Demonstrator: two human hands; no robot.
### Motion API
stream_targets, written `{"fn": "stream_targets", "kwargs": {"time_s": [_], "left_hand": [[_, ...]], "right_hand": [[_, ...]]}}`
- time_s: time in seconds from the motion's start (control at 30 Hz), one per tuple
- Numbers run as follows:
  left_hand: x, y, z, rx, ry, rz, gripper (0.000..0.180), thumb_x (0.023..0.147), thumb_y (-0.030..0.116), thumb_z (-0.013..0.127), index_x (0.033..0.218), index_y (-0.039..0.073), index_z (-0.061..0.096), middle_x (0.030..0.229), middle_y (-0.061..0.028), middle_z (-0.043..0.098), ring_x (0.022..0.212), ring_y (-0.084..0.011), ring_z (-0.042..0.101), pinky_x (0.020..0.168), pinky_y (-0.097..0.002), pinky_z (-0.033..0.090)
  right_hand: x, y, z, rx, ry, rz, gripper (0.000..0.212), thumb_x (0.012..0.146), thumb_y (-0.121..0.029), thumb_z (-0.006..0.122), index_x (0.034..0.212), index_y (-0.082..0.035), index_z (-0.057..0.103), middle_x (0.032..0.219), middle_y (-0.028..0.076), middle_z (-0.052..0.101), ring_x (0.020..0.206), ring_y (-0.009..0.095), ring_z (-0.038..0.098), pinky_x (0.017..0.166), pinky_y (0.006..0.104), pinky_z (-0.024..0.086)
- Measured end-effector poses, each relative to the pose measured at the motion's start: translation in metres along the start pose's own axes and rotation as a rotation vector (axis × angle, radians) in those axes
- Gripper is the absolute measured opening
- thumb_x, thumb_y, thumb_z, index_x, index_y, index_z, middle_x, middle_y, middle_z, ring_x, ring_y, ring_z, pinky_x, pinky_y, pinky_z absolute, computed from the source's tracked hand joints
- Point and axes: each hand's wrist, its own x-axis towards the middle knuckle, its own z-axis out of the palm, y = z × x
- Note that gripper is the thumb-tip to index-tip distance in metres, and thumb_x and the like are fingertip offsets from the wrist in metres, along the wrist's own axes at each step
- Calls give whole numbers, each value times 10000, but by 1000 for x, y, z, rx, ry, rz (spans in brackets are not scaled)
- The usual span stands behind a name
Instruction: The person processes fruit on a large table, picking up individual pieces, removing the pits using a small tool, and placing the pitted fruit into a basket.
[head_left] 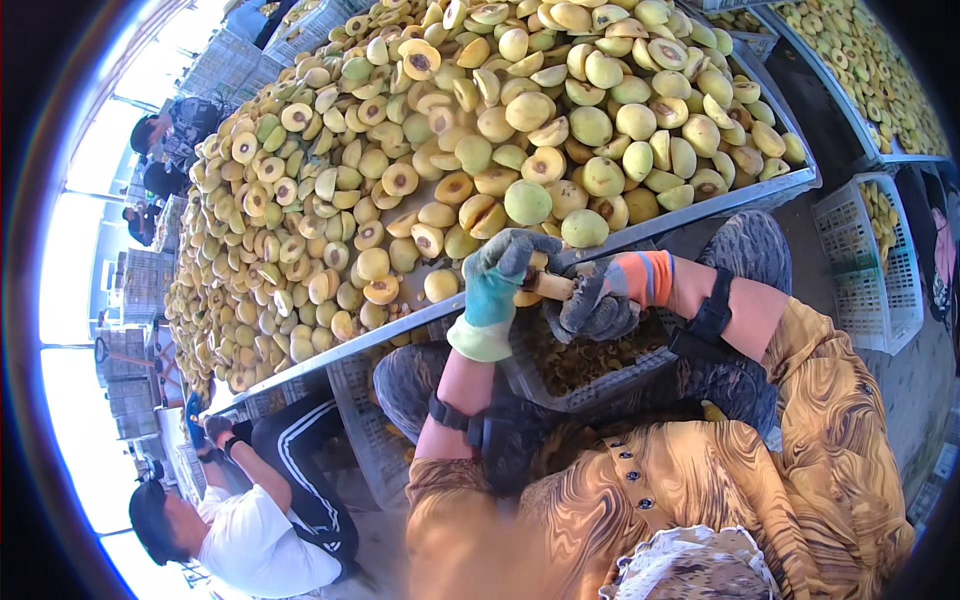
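Note:
My left hand [497,280], in a teal and grey glove with a pale cuff, is closed at the front edge of the fruit table. Its fingers cover most of a yellow piece of fruit [526,298]. Close against it, my right hand [598,302], in a dark grey glove with an orange cuff, grips a short tool with a pale wooden handle [554,286]. The tool's working end is hidden between the hands. Beyond them, yellow-green peach-like fruits [528,202] lie heaped, whole and halved, many halves with brown centres. Below the hands stands a crate of dark brown scraps [580,362].
The metal table edge [690,213] runs just past my hands. A white plastic crate [868,265] stands at the right, another table of fruit [870,75] behind it. At the left, a co-worker in a white shirt [265,545] sits along the same table.

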Motion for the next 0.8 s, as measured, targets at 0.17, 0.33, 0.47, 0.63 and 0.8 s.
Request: {"fn": "stream_targets", "kwargs": {"time_s": [0.17,0.33,0.47,0.63,0.8], "left_hand": [[3,-1,-6,-154,-75,-64,314,918,287,587,905,-12,684,896,-68,670,833,-155,628,786,-291,505],[-2,-1,2,-320,-137,-162,293,919,290,548,941,13,644,894,-62,662,843,-165,637,770,-291,517],[-3,-4,4,-309,-82,-141,259,926,259,542,978,21,629,909,-81,659,833,-188,642,769,-309,525],[-5,2,9,-502,234,-59,369,971,323,462,987,-6,628,905,-118,673,812,-195,648,736,-281,533],[3,-16,1,-427,316,26,431,999,361,415,1039,-20,614,936,-135,666,827,-201,644,689,-281,536]], "right_hand": [[5,7,-4,36,45,-51,319,939,-278,537,1000,35,530,554,-93,406,411,26,354,350,186,277],[1,16,-12,7,-23,-35,416,951,-325,528,1055,78,512,574,-122,404,433,3,352,361,162,277],[-5,19,-2,-446,235,-71,313,902,-243,586,1027,45,589,578,-67,461,440,28,413,365,176,290],[-10,22,-18,-2116,604,-12,370,858,-174,605,1208,-55,604,784,33,649,518,92,536,451,237,398],[-4,14,36,-836,695,-327,204,898,-152,555,1087,-120,623,637,-33,523,479,45,452,417,203,322]]}}
